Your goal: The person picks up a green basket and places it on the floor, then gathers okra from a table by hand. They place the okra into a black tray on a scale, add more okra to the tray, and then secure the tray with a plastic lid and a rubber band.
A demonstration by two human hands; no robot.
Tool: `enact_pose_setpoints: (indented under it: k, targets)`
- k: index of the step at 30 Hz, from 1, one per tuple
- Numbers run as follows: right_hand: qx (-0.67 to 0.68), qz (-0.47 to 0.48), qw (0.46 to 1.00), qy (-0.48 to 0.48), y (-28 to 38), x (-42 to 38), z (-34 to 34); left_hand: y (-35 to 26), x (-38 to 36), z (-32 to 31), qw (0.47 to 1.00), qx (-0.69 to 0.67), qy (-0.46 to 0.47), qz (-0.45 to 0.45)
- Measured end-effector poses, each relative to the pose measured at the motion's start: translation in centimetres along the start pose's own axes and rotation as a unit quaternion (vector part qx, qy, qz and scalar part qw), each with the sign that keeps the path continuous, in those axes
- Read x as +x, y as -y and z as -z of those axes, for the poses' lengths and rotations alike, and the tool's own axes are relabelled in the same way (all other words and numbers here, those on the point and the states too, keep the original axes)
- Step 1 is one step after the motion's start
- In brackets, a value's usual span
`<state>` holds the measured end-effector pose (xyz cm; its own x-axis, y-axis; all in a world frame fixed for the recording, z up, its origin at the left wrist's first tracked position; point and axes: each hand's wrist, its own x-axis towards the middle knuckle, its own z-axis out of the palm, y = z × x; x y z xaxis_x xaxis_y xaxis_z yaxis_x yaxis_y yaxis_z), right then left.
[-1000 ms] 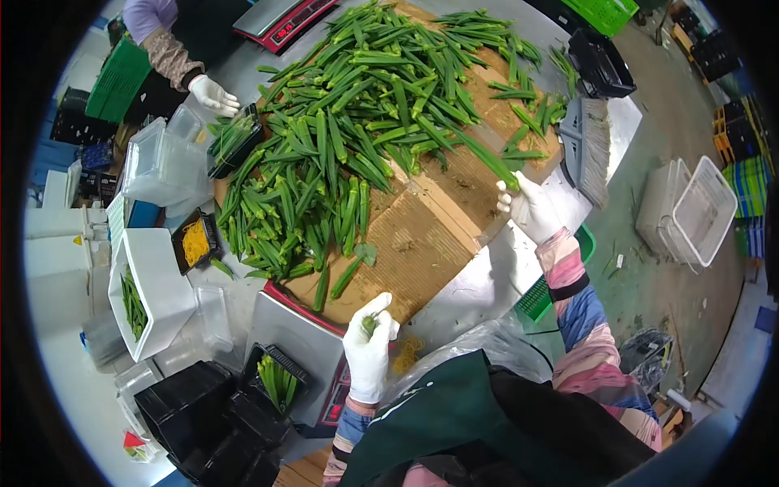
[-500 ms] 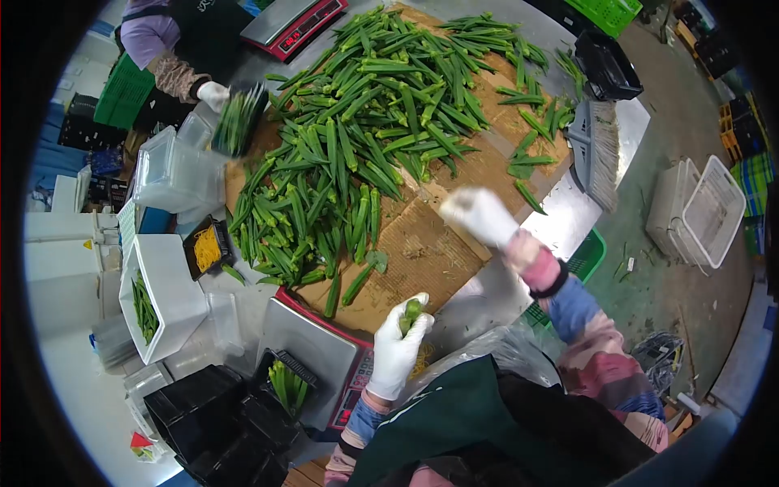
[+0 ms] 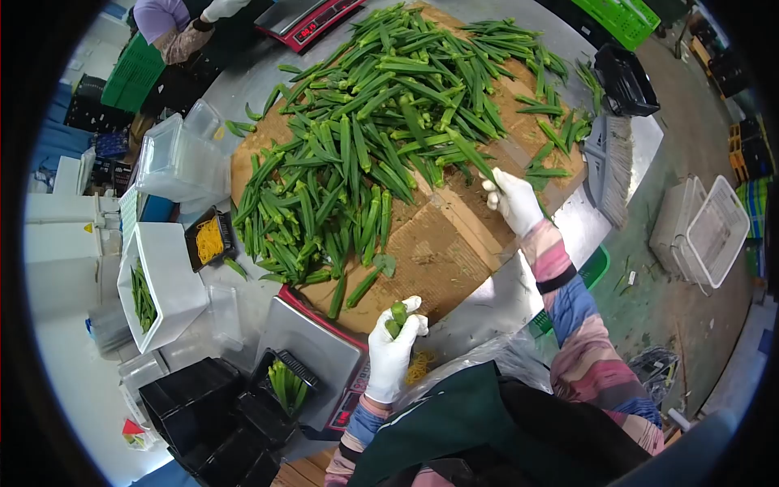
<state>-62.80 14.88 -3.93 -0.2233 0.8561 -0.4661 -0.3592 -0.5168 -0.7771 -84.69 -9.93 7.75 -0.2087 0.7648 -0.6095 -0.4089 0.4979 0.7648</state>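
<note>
In white gloves, my left hand (image 3: 391, 351) is closed around a few okra pods (image 3: 396, 318), whose ends stick up between thumb and fingers. My right hand (image 3: 514, 199) pinches the end of one long okra pod (image 3: 471, 152) at the right edge of the big okra heap (image 3: 365, 146). The heap lies on brown cardboard (image 3: 442, 260) over a metal table. Left of my left hand, a black tray with okra (image 3: 286, 385) sits on a red-edged scale (image 3: 312, 345).
Stacked black trays (image 3: 195, 406), a white foam box (image 3: 172, 280), a tray of yellow rubber bands (image 3: 209, 241) and clear containers (image 3: 178, 162) stand at left. A grey brush (image 3: 608, 170) and black tray (image 3: 625, 79) lie at right. A co-worker's gloved hand (image 3: 223, 8) shows at top left.
My right hand has moved slightly right and now grips an okra pod. My left hand keeps its pods. The co-worker's hand has drawn back, and the tray of okra near it is out of view.
</note>
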Motion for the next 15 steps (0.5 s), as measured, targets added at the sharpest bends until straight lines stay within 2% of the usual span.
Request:
enact_pose_setpoints:
  k: [3, 7, 8, 11, 13, 15]
  targets:
    - [0.082, -0.045, 0.995, 0.035, 0.4, -3.2, -0.2, -0.3, 0.0, -0.2, 1.000, -0.002, 0.009, -0.007]
    - [0.091, -0.068, 0.993, 0.033, 0.5, -6.1, -1.3, 0.1, 0.5, 0.5, 0.996, -0.087, 0.030, 0.023]
    - [0.060, -0.070, 0.996, 0.020, 0.5, -7.1, -1.8, 0.1, 0.7, 0.7, 0.991, -0.126, 0.039, 0.037]
    - [-0.190, -0.049, 0.977, 0.079, 1.1, -10.9, -5.5, -2.0, 0.6, -1.0, 0.974, -0.221, 0.022, 0.050]
    - [-0.196, -0.098, 0.961, 0.166, -0.9, -13.1, -7.3, -2.5, 0.7, -1.6, 0.962, -0.269, 0.020, 0.031]
    - [-0.322, -0.123, 0.883, 0.318, -1.7, -13.9, -9.0, -1.4, 1.4, -1.1, 0.950, -0.309, 0.040, -0.006]
